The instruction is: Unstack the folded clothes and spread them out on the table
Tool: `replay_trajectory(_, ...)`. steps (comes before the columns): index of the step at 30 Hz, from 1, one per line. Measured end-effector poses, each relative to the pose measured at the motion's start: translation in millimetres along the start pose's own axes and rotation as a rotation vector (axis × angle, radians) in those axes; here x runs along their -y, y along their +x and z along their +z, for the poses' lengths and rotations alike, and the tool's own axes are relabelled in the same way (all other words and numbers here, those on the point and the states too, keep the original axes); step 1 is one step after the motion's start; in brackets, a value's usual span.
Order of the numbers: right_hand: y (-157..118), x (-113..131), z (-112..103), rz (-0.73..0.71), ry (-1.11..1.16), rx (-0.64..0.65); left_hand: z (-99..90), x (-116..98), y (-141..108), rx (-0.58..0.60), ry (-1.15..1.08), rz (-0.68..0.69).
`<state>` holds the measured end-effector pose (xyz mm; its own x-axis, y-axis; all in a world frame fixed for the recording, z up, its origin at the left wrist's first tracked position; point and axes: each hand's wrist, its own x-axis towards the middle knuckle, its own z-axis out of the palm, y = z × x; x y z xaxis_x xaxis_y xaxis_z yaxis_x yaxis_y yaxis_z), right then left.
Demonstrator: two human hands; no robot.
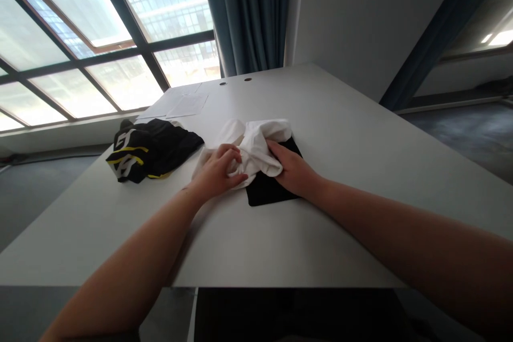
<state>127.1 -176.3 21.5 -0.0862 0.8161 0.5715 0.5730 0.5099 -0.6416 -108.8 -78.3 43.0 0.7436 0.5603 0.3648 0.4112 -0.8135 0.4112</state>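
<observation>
A crumpled white cloth [256,144] lies in the middle of the table, partly over a flat black rectangular item [272,191]. My left hand [218,171] is on the cloth's left side, its fingers curled into the fabric. On the right side, my right hand [294,171] grips the cloth's edge above the black item, with some fingertips hidden under the folds. To the left of my left hand rests a bunched black garment [168,144] with yellow and white markings.
The white table [288,251] reaches back to a blue curtain [252,16] and a grey wall. Sheets of paper [187,105] lie at its back left, near two round holes. Windows stand at the left.
</observation>
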Motion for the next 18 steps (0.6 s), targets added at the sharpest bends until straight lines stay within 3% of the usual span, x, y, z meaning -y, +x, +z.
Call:
replay_trajectory(3,-3,2,3,0.153,0.315,-0.047,7.3,7,-2,-0.073,0.081,-0.091)
replay_trajectory(6,-10,13,12,0.315,0.642,-0.014,10.6,11,-4,-0.113,0.099,-0.064)
replay_trajectory(9,-10,31,17,0.394,0.96,0.035,9.1,11,-3,-0.091,0.038,-0.003)
replay_trajectory(12,2,43,8,0.462,1.251,0.003,2.4,4,-1,-0.068,0.026,-0.004)
replay_trajectory(15,16,40,-15,0.458,1.276,-0.079,-7.1,-9,-2,-0.067,-0.013,-0.115)
replay_trajectory(18,23,23,-42,0.425,1.091,-0.183,-15.1,-20,-6,-0.119,-0.086,-0.164)
